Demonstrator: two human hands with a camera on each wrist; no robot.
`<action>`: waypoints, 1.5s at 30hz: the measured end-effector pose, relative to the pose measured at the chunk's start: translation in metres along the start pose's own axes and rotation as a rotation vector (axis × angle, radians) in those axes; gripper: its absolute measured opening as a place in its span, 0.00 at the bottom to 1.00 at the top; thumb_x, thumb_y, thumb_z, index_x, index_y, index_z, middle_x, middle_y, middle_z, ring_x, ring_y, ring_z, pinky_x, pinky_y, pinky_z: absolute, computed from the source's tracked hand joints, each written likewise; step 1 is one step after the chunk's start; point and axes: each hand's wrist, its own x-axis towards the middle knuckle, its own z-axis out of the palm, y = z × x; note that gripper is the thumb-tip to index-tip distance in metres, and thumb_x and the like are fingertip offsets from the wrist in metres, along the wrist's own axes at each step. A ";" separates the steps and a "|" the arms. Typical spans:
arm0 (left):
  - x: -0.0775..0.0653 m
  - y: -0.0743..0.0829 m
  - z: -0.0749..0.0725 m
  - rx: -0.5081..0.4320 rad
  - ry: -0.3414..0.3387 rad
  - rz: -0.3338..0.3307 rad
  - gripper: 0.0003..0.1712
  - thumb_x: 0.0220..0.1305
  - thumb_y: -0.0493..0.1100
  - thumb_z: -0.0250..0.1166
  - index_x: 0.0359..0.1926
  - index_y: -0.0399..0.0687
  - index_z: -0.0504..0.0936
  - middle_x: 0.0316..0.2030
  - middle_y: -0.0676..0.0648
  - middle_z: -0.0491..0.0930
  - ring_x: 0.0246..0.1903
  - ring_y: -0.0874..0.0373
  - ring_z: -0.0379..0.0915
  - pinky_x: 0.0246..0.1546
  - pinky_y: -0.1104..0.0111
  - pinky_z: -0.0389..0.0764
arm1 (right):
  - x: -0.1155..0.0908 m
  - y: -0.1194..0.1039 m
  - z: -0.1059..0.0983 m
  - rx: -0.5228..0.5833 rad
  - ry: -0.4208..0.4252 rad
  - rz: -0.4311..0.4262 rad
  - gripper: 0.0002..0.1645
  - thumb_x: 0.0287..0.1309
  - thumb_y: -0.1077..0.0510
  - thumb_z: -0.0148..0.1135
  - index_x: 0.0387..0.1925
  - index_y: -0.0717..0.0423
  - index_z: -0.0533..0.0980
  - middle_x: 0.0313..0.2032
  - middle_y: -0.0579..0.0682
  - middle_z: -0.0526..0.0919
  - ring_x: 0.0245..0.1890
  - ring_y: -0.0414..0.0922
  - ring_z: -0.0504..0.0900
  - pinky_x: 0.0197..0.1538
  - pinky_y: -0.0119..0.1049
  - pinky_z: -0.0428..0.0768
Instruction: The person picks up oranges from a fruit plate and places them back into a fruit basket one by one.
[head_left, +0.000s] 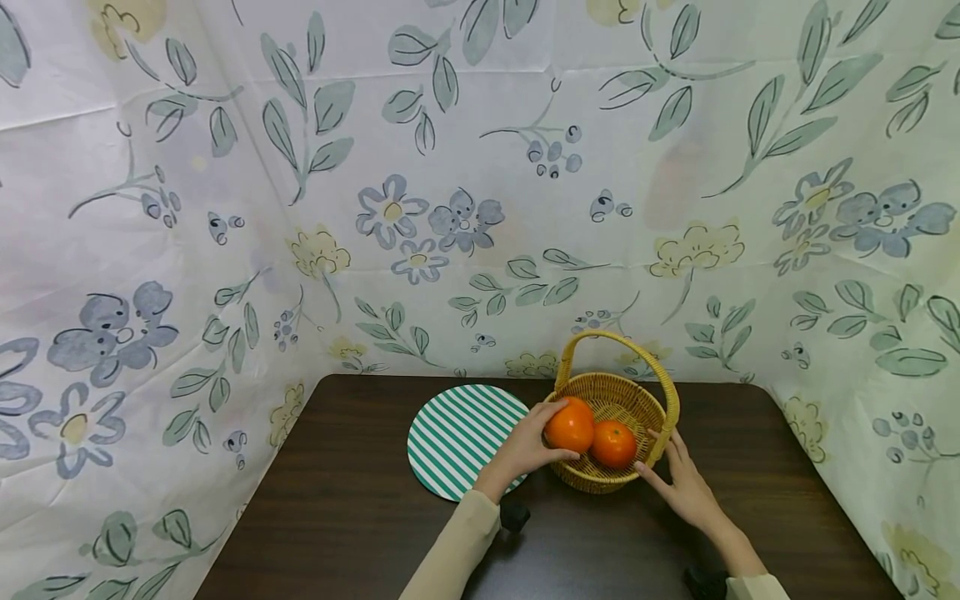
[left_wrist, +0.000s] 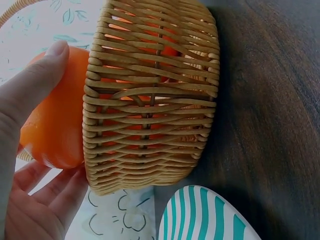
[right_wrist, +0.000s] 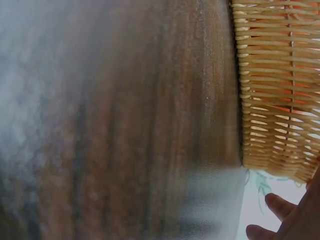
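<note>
My left hand [head_left: 527, 439] grips a smooth, round orange [head_left: 570, 425] at the left rim of a yellow wicker basket [head_left: 577, 481]. In the left wrist view, the thumb lies over the top of this orange [left_wrist: 60, 115] and the other fingers are beneath it; its far side is hidden behind the basket wall [left_wrist: 150, 110]. A second orange [head_left: 614, 443] rests inside the basket. At the right rim, by the foot of the handle [head_left: 670, 400], my right hand [head_left: 686, 492] holds the basket between thumb and fingers. The right wrist view shows some of its fingers [right_wrist: 280, 206] extended beside the wicker.
A round placemat [head_left: 457, 442] with green and white stripes lies left of the basket, partly behind my left forearm. Both stand on a dark wooden table [head_left: 337, 500]. Floral cloth [head_left: 465, 167] hangs behind the table and along its sides.
</note>
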 end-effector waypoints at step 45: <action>0.004 0.006 0.006 0.203 -0.064 -0.011 0.47 0.47 0.60 0.70 0.67 0.56 0.63 0.60 0.49 0.66 0.54 0.56 0.69 0.52 0.63 0.74 | 0.000 -0.002 -0.001 0.000 -0.012 0.012 0.40 0.62 0.43 0.54 0.70 0.50 0.51 0.72 0.55 0.31 0.62 0.73 0.52 0.44 0.73 0.63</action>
